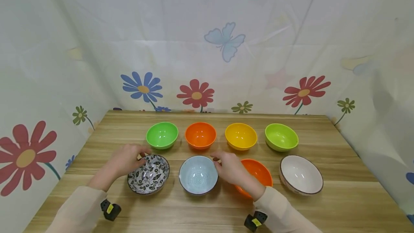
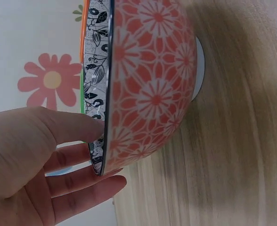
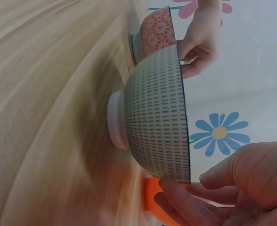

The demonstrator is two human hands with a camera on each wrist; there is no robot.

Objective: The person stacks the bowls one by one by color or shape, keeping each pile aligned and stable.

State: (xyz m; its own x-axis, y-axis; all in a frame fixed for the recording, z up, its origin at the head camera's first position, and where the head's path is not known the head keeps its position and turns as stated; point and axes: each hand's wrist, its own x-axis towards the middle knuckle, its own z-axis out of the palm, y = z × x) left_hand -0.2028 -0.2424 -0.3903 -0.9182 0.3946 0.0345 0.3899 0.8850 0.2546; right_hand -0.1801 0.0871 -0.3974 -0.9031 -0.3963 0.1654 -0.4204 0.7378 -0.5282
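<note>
A bowl [image 1: 148, 175] with a black leaf pattern inside and red-and-white flowers outside [image 2: 157, 61] sits front left. My left hand [image 1: 129, 159] pinches its far left rim, thumb inside and fingers outside. Beside it stands a pale blue bowl [image 1: 198, 175] with green dashes on its outer wall [image 3: 157, 117]. At its right rim, my right hand [image 1: 229, 166] touches the outside with a fingertip [image 3: 169, 186]. The thumb is apart from the rim. Behind that forearm, an orange bowl [image 1: 258, 172] is partly hidden.
Along the back stand a green bowl [image 1: 162, 136], an orange bowl [image 1: 200, 136], a yellow bowl [image 1: 240, 136] and a lime bowl [image 1: 281, 137]. A white bowl [image 1: 300, 175] with a dark rim is at front right. All rest on the wooden table [image 1: 349, 204], with a flowered curtain [image 1: 181, 46] behind.
</note>
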